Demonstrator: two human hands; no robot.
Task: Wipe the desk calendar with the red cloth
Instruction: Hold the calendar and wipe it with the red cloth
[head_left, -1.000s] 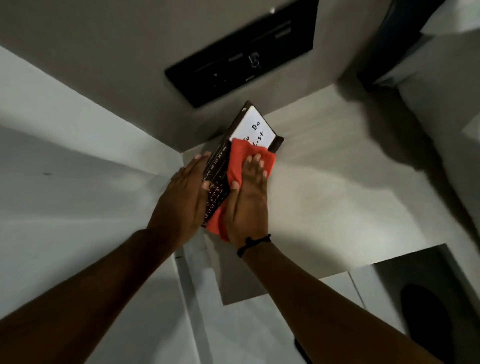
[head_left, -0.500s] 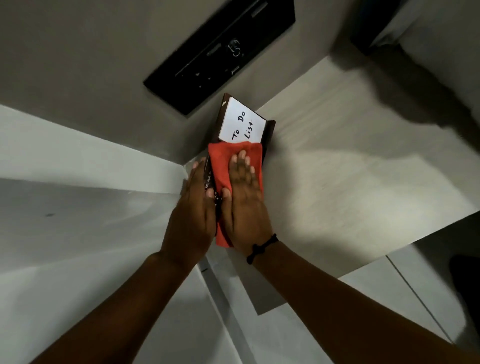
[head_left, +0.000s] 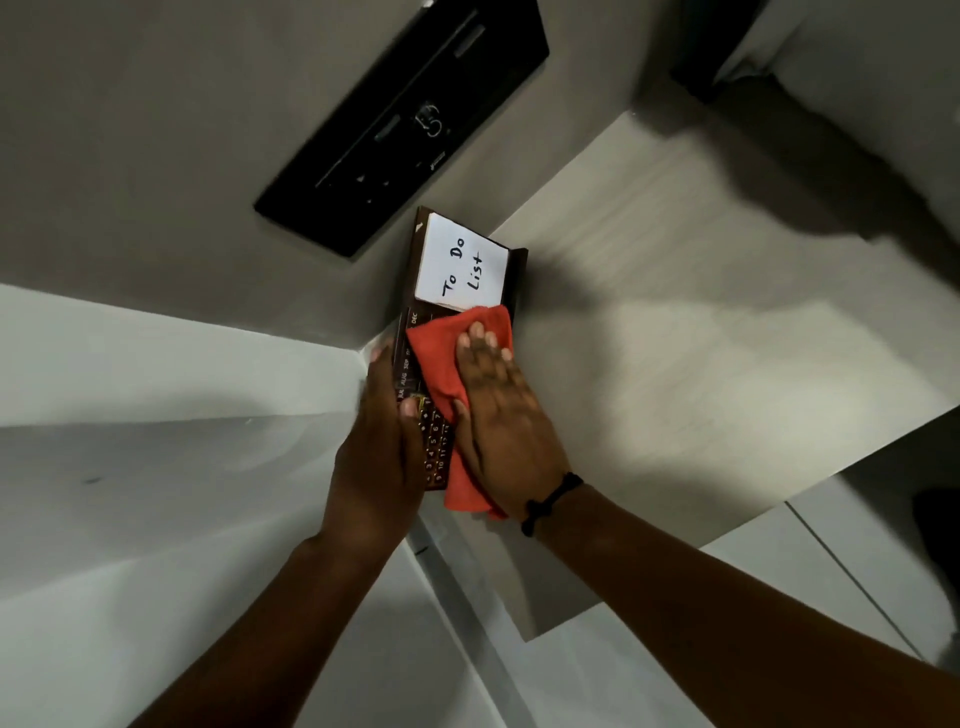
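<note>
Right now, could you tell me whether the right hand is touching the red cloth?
Touching: the head view shows the right hand flat on the red cloth, pressing it onto the desk calendar.

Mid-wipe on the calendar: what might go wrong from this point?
1. The red cloth lies with its far edge against the To Do List pad. If the right hand, which presses the cloth flat, pushes farther, it may ruffle or lift the sheets.
2. The left hand grips the left edge of the desk calendar with its thumb on the face, so that strip may go unwiped.
</note>
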